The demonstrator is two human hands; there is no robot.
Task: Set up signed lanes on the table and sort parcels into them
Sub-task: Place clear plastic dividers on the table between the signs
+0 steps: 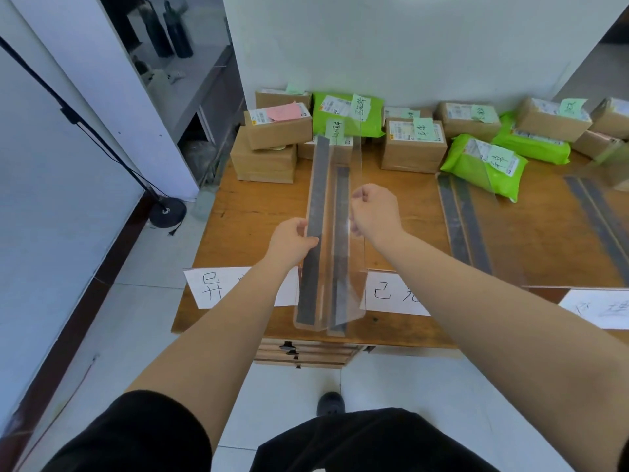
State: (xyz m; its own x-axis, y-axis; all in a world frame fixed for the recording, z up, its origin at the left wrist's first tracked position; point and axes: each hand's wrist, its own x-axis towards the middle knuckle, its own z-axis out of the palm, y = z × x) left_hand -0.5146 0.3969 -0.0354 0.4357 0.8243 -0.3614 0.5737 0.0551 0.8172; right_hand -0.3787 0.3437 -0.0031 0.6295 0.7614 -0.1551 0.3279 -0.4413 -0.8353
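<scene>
A clear acrylic lane divider [325, 253] with a dark strip along its base is held just above the wooden table [238, 206], running from the front edge toward the parcels. My left hand [292, 238] grips its dark base flange. My right hand [372, 211] pinches the upright clear wall. A second dark strip [340, 247] lies on the table under it. White paper signs [218, 287], [394, 296], [602, 308] lie along the front edge. Cardboard boxes [279, 126] and green mailer bags [483, 165] with green notes crowd the table's far side.
Two more clear dividers with dark strips [464, 219], [599, 216] stand on the table to the right. A black lamp stand base [168, 212] sits on the floor at the left. The white wall runs behind the parcels. My shoe [331, 403] is below the front edge.
</scene>
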